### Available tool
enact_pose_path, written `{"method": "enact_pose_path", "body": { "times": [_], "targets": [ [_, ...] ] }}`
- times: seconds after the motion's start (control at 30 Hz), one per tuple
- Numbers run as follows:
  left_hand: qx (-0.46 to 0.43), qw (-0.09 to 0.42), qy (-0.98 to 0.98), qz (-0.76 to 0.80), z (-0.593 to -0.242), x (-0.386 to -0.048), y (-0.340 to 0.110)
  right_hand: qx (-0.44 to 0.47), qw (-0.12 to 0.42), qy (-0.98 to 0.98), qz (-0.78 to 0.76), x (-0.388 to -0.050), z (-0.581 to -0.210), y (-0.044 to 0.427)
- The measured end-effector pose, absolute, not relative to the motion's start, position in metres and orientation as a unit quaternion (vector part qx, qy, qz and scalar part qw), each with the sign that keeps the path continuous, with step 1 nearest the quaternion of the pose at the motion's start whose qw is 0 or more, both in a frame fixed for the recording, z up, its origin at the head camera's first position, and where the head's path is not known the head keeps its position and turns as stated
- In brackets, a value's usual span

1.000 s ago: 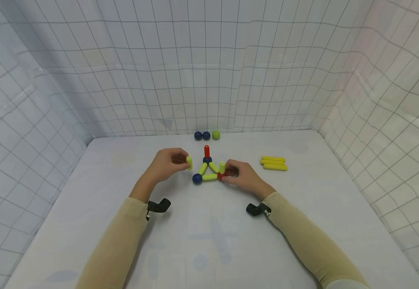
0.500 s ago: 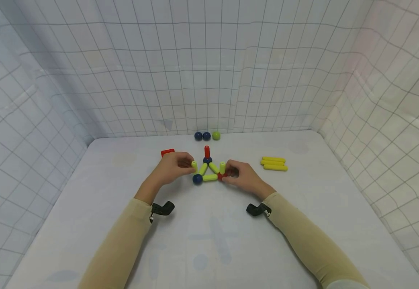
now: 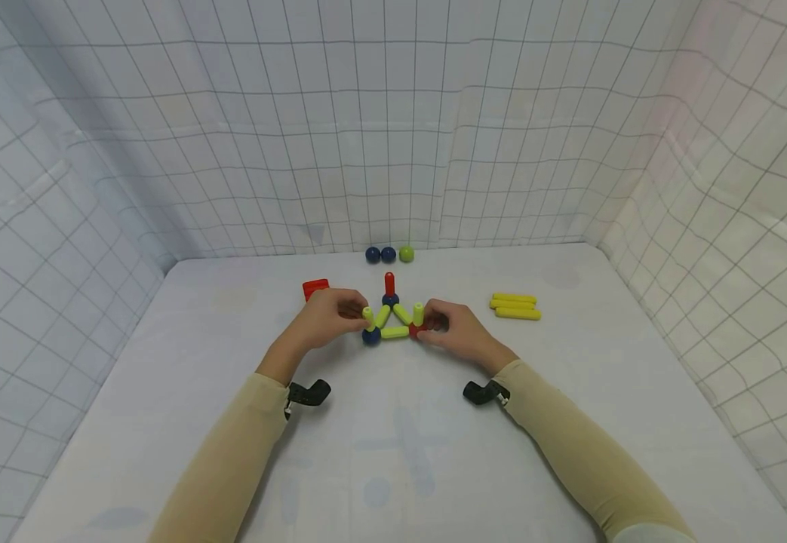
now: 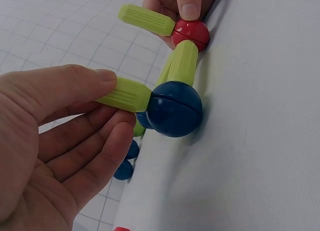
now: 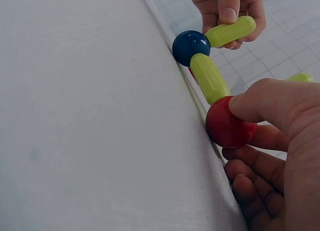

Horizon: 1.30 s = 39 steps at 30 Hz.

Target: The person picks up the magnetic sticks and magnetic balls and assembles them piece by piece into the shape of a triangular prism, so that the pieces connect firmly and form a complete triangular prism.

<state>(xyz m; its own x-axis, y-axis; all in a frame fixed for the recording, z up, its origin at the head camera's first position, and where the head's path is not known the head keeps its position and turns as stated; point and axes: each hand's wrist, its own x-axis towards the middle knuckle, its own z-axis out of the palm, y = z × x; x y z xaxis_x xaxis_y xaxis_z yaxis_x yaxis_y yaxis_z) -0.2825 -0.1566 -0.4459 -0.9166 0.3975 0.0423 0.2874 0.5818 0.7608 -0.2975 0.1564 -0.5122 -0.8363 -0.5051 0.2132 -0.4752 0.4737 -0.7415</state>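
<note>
- White cloth walls [image 3: 386,136] with a grid of thin dark lines rose behind and on both sides.
- Below them spread a white surface [image 3: 339,467] with faint bluish marks on its near part.
- Two tan sleeves [image 3: 230,452] reached in from the near edge, a black wrist device [image 3: 309,392] beside each cuff.
- The left hand [image 3: 325,317] pinched a yellow-green rod [image 4: 131,94] between thumb and fingers, the rod's lower end meeting a dark blue ball [image 4: 175,109].
- The right hand [image 3: 459,332] gripped a red ball [image 5: 227,122], thumb on one side and fingers on the other.
- Between the hands, near the middle of the surface, lay a triangle [image 3: 395,332] of three yellow-green rods, with the dark blue ball at its near left corner, the red ball at its near right and another blue ball [image 3: 390,301] at its far corner.
- Well to the right, three yellow rods [image 3: 514,305] lay side by side.
- Red pieces [image 3: 315,286] showed just beyond the left hand, which partly hid them.
- A second yellow-green rod [image 3: 418,314] stood on the red ball, and a red rod [image 3: 389,284] stood upright on the far blue ball.
- Near the back wall sat two loose blue balls [image 3: 373,255] and a green ball [image 3: 407,254] in a row.
</note>
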Motion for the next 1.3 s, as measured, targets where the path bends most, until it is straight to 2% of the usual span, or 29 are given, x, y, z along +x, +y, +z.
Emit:
{"method": "enact_pose_path", "body": {
  "times": [0.87, 1.13, 1.3],
  "targets": [
    [0.197, 0.084, 0.885, 0.413, -0.443, -0.285, -0.154, -0.281, 0.015, 0.86, -0.426, -0.298, -0.512, 0.16],
    [0.223, 0.041, 0.885, 0.406, -0.434, -0.286, -0.172, -0.288, 0.013, 0.857, -0.426, -0.299, -0.512, 0.157],
    [0.186, 0.009, 0.897, 0.401, -0.43, -0.291, -0.182, -0.289, 0.018, 0.854, -0.432, -0.299, -0.514, 0.155]
  ]
}}
